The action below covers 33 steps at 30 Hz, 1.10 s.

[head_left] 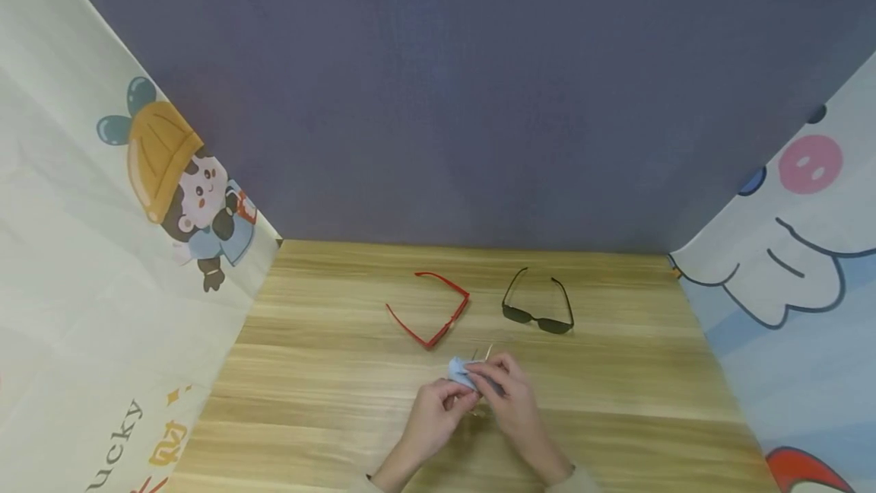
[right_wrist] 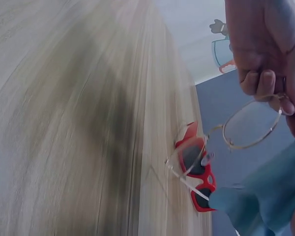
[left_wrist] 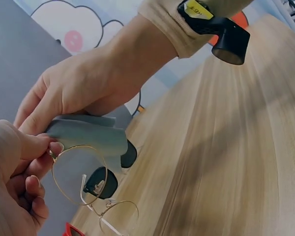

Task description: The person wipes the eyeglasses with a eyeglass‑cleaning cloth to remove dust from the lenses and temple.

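My left hand [head_left: 434,411] pinches a pair of gold wire-rimmed eyeglasses [left_wrist: 74,173] near one outer corner of the frame. Round clear lenses and pale temple tips show in both wrist views. A light blue cloth [head_left: 460,371] is gripped by my right hand [head_left: 513,400], close beside the left fingertips. In the left wrist view the cloth [left_wrist: 91,135] hangs folded behind the near lens. Whether it wraps a temple is hidden by the fingers. The glasses are held above the wooden table.
Red-framed sunglasses [head_left: 450,323] lie with temples spread, beyond the hands to the left. Black sunglasses [head_left: 553,326] lie open to their right. A grey-blue panel [head_left: 465,97] rises behind the wooden table [head_left: 308,402], with printed curtains on both sides.
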Available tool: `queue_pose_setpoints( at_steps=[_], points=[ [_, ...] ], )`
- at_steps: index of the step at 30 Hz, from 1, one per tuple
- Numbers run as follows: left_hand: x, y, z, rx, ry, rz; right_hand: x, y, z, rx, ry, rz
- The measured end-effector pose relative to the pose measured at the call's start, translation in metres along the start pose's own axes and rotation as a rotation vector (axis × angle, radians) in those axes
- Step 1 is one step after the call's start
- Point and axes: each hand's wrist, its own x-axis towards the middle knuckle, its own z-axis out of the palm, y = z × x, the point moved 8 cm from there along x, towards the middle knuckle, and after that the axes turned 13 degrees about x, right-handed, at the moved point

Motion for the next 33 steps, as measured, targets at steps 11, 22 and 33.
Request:
queue_pose_setpoints(
  at_steps=[11, 22, 33],
  points=[
    [-0.002, -0.001, 0.0, 0.022, 0.047, 0.033, -0.009, 0.004, 0.002, -0.073, -0.211, -0.014],
    [-0.003, 0.006, -0.004, 0.095, 0.063, 0.093, -0.008, 0.001, -0.008, -0.103, -0.15, -0.042],
    [-0.005, 0.007, -0.001, 0.087, 0.013, 0.09, 0.001, 0.034, -0.049, -0.245, 0.143, 0.087]
  ],
)
